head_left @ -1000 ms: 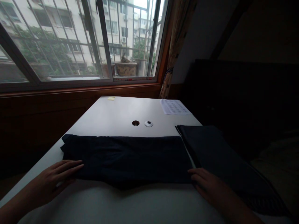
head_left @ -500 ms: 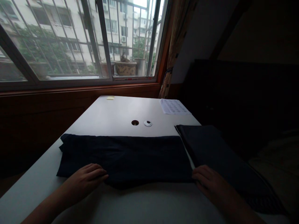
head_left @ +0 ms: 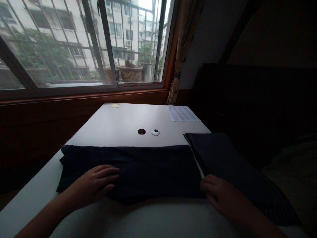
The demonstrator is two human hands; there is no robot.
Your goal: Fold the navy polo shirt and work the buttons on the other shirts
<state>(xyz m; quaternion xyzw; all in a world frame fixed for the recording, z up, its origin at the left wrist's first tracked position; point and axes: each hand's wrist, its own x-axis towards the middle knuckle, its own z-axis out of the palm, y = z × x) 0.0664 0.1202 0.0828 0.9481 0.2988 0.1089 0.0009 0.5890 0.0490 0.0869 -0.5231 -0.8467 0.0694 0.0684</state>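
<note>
A folded dark blue cloth (head_left: 153, 168), perhaps a garment, lies lengthwise across the white table. My left hand (head_left: 96, 181) rests on its near left part, palm down, with the fingers stretched out and slightly apart. At the cloth's near right corner, my right hand (head_left: 218, 193) has its fingers bent and closed on the edge. A second dark blue cloth (head_left: 220, 155) lies to the right, its near part running past my right forearm. A narrow strip of table shows between the two cloths. Dim light hides the folds.
The white table (head_left: 123, 122) has a round hole (head_left: 141, 131) with its round cover (head_left: 155, 132) beside it. Printed paper (head_left: 183, 114) lies at the far right, a yellow note (head_left: 115, 105) at the far left. Beyond stands a barred window (head_left: 81, 46) with a curtain (head_left: 182, 49).
My left hand has moved from the cloth's near edge further onto it, its fingers spreading a little. My right hand stays at the near right corner. The view has shifted slightly.
</note>
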